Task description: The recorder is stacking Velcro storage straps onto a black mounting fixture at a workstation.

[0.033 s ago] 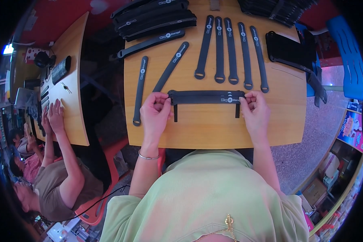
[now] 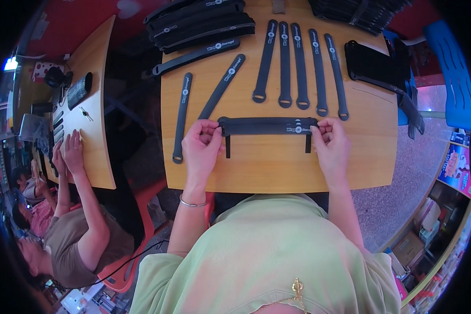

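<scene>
Both of my hands pinch the ends of a small stack of flat black straps (image 2: 261,129), laid level across the table in front of me. My left hand (image 2: 201,146) grips its left end between thumb and fingers. At the right end, my right hand (image 2: 333,149) does the same. A narrow black strip (image 2: 227,148) pokes out below the stack near the left end, and a second narrow strip (image 2: 307,144) near the right. Beyond lie several single black straps (image 2: 284,68) with slotted ends, plus a slanted strap (image 2: 222,86) and an upright strap (image 2: 182,115) at left.
Stacks of black straps (image 2: 201,31) fill the table's far left, with another bundle (image 2: 356,14) far right. A dark strap pile (image 2: 377,62) sits at the right edge beside a blue chair (image 2: 450,68). At left, a co-worker's hands (image 2: 70,152) rest on another table (image 2: 97,104).
My hands and the strap stack have stayed in place. The co-worker's hands at left have shifted slightly.
</scene>
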Demonstrator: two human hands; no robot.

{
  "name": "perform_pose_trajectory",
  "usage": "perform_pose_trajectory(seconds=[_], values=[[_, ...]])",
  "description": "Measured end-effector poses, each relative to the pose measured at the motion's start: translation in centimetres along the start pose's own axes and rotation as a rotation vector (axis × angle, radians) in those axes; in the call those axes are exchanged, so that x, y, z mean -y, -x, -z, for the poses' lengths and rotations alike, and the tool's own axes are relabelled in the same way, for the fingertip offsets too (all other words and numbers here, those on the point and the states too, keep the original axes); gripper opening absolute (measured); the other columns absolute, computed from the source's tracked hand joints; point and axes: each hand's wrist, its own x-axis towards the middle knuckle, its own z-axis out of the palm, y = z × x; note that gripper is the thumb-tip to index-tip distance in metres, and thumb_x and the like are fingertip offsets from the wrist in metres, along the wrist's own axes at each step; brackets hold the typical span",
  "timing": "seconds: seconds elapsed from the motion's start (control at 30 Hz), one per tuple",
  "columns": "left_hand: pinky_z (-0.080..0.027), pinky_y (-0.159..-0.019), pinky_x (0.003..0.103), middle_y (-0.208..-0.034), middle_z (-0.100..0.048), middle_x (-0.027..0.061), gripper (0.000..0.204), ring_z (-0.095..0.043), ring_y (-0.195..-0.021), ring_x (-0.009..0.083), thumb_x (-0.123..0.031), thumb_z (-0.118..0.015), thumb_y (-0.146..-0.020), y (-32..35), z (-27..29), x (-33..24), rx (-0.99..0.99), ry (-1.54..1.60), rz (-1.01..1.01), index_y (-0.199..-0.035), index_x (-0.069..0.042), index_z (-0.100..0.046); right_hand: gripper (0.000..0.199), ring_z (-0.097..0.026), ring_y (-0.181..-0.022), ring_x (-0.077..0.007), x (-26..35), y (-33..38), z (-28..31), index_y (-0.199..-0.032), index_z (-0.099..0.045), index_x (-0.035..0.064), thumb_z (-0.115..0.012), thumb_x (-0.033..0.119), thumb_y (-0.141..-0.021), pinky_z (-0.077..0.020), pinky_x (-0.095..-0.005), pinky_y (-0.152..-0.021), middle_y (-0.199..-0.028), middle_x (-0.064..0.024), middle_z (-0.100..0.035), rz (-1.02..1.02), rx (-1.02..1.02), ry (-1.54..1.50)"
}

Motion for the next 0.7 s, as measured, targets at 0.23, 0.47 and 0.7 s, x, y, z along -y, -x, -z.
perform_pose_trajectory(seconds=[0.23, 0.47, 0.7], values=[[-0.043, -0.043, 0.017, -0.072, -0.058, 0.0022, 0.007, -0.056, -0.051, 0.0051, 0.001, -0.059, -0.085, 0.4, -0.2, -0.3, -0.029, -0.061, -0.024, -0.092, 0.001, -0.057, 0.02, -0.05, -0.056, -0.0069, -0.7, 0.1, -0.2, -0.091, -0.053, 0.0019, -0.068, 0.001, -0.079, -0.0428, -0.0219, -0.051, -0.073, -0.0039, -0.053, 0.083, -0.046, 0.043], [-0.043, -0.044, 0.017, -0.073, -0.056, 0.002, 0.008, -0.057, -0.052, 0.0063, 0.002, -0.059, -0.085, 0.5, -0.3, 0.1, -0.06, -0.078, -0.089, -0.092, 0.001, -0.057, 0.021, -0.047, -0.058, -0.0052, -1.0, 0.3, 0.1, -0.095, -0.053, 0.0028, -0.068, 0.0, -0.079, -0.0425, -0.0214, -0.051, -0.075, -0.0004, -0.048, 0.093, -0.054, -0.005], [-0.045, -0.049, 0.018, -0.08, -0.056, 0.0049, 0.014, -0.058, -0.058, 0.0079, 0.004, -0.06, -0.084, 1.9, 1.7, -0.5, -0.082, 0.104, -0.204, -0.097, 0.001, -0.055, 0.015, -0.043, -0.06, -0.0021, -1.0, 0.8, 0.3, -0.097, -0.053, 0.0036, -0.061, -0.002, -0.085, -0.0432, -0.0173, -0.05, -0.074, 0.0032, -0.042, 0.071, -0.056, -0.235]])
